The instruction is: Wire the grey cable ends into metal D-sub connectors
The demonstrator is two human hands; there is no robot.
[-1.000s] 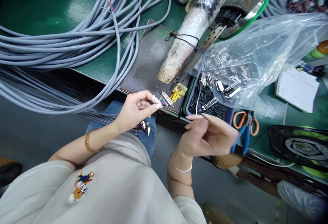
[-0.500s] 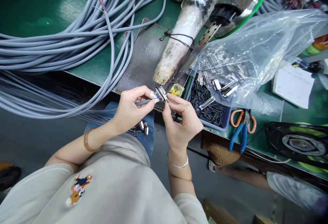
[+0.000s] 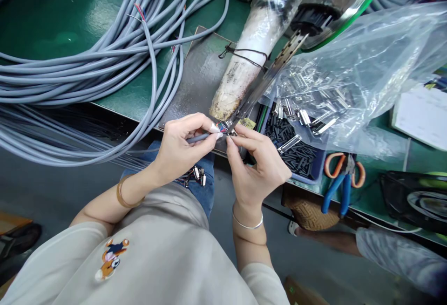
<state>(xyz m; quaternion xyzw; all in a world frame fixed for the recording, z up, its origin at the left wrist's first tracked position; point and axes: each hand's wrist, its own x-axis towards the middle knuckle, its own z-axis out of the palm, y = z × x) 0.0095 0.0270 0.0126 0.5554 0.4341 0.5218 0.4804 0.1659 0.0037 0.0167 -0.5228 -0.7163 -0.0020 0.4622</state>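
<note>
The stripped end of a grey cable (image 3: 198, 138) is pinched between the thumb and fingers of my left hand (image 3: 183, 144). Thin coloured wires (image 3: 222, 129) fan out from it towards a small metal multi-pin connector (image 3: 228, 125). My right hand (image 3: 256, 163) grips that connector by thumb and fingertips, which partly cover it. Just above it, the lower end of a soldering iron with a perforated metal barrel (image 3: 279, 63) comes down close to the wires; whether it touches them I cannot make out. Several finished-looking connectors (image 3: 199, 175) on cables lie over my lap.
Grey cables (image 3: 87, 70) loop across the left of the bench. A plastic-wrapped white tube (image 3: 240, 70) slants above my hands. At right are a blue bin (image 3: 316, 174) of black sleeves, a clear bag (image 3: 366, 63) with connectors, and pliers (image 3: 338, 188). A person's leg (image 3: 328, 240) shows below.
The connector has turned and come up against the soldering iron's lower end, which now partly hides it. My right hand has shifted slightly right and down. The view has moved a little.
</note>
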